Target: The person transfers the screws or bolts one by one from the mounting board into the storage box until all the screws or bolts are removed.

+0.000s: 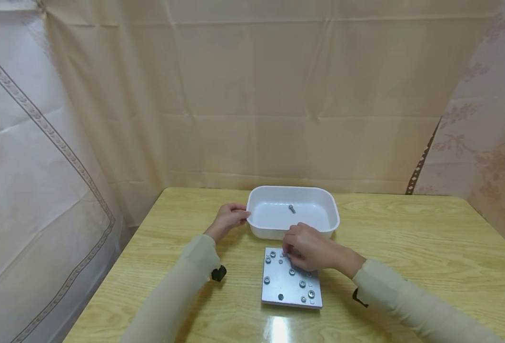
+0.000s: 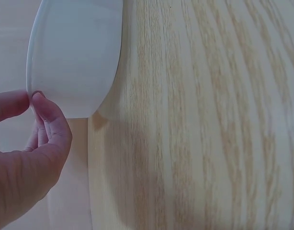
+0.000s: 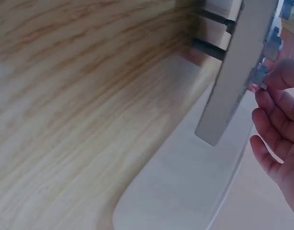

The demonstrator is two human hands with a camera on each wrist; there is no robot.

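Two things are being held at once: the left hand (image 1: 231, 218) is pinching the rim of the white tray (image 1: 273, 233), and the right hand (image 1: 308, 247) is grasping a bolt (image 3: 258, 74) between thumb and fingertip toward the far edge of the metal plate (image 1: 284, 286). That plate is sitting on the table (image 1: 389, 247) just in front of the tray, with two dark posts (image 3: 209, 49) showing beneath it. Judging from here, a slip is looking likeliest to cause trouble: the hold is small, so the bolt could be falling into the gap between plate and tray. The left hand is not steadying the plate, so a sideways pull could be sliding it; a tug on the rim could be shifting the tray. Counting up, one tray is holding one loose bolt (image 1: 292, 208); one plate is carrying at least nine visible bolt heads (image 1: 302, 284) plus one dark spot (image 1: 281, 297), possibly a hole, while the right hand is hiding some surface.
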